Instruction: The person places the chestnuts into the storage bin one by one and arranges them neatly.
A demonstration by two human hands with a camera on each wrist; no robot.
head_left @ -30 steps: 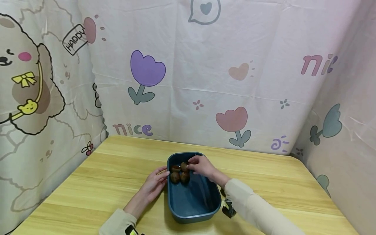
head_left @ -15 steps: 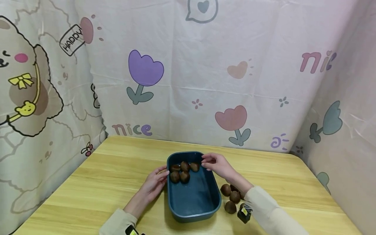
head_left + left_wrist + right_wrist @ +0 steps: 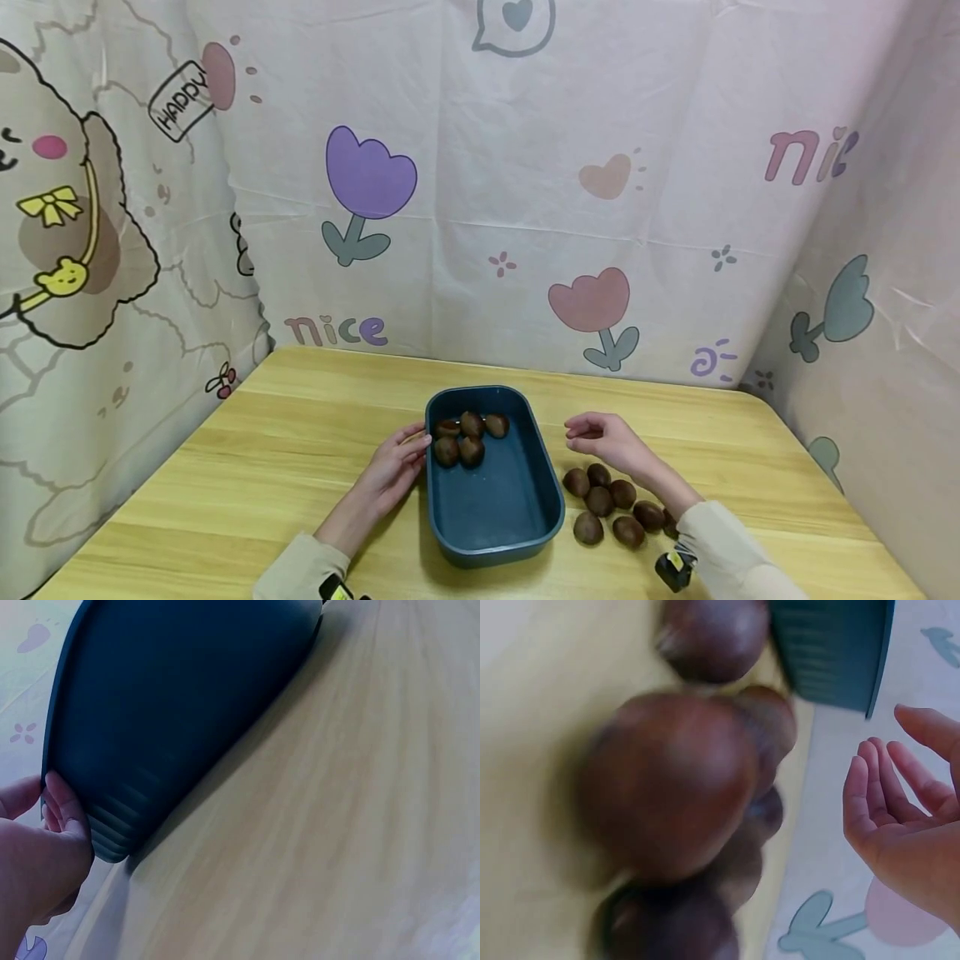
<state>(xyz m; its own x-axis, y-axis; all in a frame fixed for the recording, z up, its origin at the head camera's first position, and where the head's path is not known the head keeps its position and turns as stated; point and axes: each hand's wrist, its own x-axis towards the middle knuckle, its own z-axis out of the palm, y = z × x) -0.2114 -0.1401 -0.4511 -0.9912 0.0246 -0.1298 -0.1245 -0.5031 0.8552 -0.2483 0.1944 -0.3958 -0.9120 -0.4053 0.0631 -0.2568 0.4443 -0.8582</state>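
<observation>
Table (image 3: 330,408): yellow wood-grain, printed cloth (image 3: 480,167) behind
Bin (image 3: 495,508): one, blue
Chestnuts (image 3: 471,451): five in bin, eight visible right of it
Left hand (image 3: 393,472): pinching bin's edge
Right hand (image 3: 611,442): fingers loosely parted

bin (image 3: 501,508): smooth plastic | chestnuts (image 3: 588,528): smooth, faintly glossy | tabletop (image 3: 337,400): wood-grained, smooth | backdrop (image 3: 517,200): matt, creased cloth
</observation>
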